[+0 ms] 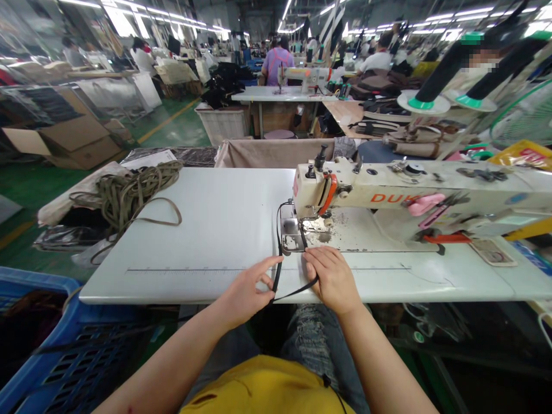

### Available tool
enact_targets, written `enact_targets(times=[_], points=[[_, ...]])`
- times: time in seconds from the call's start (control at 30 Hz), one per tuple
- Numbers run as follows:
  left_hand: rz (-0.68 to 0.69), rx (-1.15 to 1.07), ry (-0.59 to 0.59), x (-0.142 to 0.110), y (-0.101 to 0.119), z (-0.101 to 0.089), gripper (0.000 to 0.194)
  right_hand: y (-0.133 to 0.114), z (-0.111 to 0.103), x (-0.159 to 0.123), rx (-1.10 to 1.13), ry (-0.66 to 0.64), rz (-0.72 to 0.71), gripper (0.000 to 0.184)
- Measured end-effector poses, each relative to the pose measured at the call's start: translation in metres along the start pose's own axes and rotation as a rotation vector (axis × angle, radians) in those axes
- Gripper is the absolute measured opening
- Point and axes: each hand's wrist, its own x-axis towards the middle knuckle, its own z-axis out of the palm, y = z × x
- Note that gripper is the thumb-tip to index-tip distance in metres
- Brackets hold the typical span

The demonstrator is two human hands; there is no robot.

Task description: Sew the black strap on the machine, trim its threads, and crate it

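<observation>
Well, both hands work near the front edge of the counter (215, 218), a little to the left of the sewing machine's body. The right hand (332, 279) is closed on a narrow black strap (278, 275), fingers curled over it just in front of the sewing machine (340, 187); this grip probably keeps the length leading to the needle area in line. The left hand (244, 294) has its forefinger and thumb apart, both at the strap's other run; whether its remaining fingers pinch it, I cannot tell. That seems a lighter hold, perhaps to stop the slack twisting. Between the hands the strap bends in a loop reaching the front edge, while its left run goes back beside the metal plate (293, 228) under the machine head.

The counter's left half is mostly bare, so the left hand has open room toward the left edge and the front-left corner. By the back-left corner, a bundle of olive tapes (129, 192) trails one loop over the edge. Room is tighter to the right, where the machine arm spans the back, leaving a strip along the front.
</observation>
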Motion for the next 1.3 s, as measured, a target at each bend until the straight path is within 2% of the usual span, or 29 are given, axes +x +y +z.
enact_targets(times=[0.3, 0.37, 0.47, 0.53, 0.57, 0.7, 0.77, 0.87, 0.9, 0.97, 1.1, 1.17, 1.3], points=[[-0.038, -0.005, -0.032, -0.006, -0.002, -0.002, 0.090, -0.001, -0.001, 0.002, -0.005, -0.003, 0.006, 0.031], [-0.080, -0.050, -0.102, -0.009, -0.004, -0.002, 0.085, -0.001, -0.001, 0.002, -0.005, 0.000, 0.005, 0.030], [-0.187, -0.104, -0.349, -0.016, -0.011, -0.005, 0.067, -0.001, -0.001, 0.002, -0.003, 0.015, -0.005, 0.029], [-0.215, 0.001, -0.515, -0.019, -0.020, -0.006, 0.053, -0.001, -0.001, 0.001, 0.002, 0.021, -0.004, 0.028], [-0.195, 0.113, -0.561, -0.020, -0.026, -0.006, 0.048, -0.001, -0.001, 0.001, 0.005, 0.022, -0.002, 0.028], [-0.018, 0.626, -0.586, -0.021, -0.048, -0.004, 0.038, -0.001, 0.000, 0.001, 0.007, 0.036, -0.004, 0.028], [0.015, 0.731, -0.591, -0.022, -0.046, -0.004, 0.038, -0.001, -0.001, 0.001, 0.008, 0.041, -0.006, 0.028], [0.035, 0.662, -0.594, -0.020, -0.024, -0.010, 0.030, -0.001, -0.001, 0.001, 0.015, 0.032, -0.005, 0.028], [0.035, 0.604, -0.582, -0.018, -0.014, -0.013, 0.027, -0.001, -0.001, 0.001, 0.017, 0.028, -0.005, 0.028], [0.008, 0.502, -0.469, -0.008, 0.006, -0.015, 0.025, -0.001, -0.001, 0.001, 0.020, 0.026, -0.005, 0.028], [0.046, 0.496, 0.015, 0.027, 0.023, -0.008, 0.014, -0.001, -0.001, 0.001, 0.027, 0.016, 0.001, 0.027], [0.078, 0.528, 0.174, 0.049, 0.023, -0.001, 0.016, -0.002, -0.002, 0.001, 0.026, 0.010, 0.005, 0.027], [0.075, 0.617, 0.317, 0.090, 0.023, 0.008, 0.031, -0.002, -0.003, 0.001, 0.023, 0.003, 0.011, 0.028]])
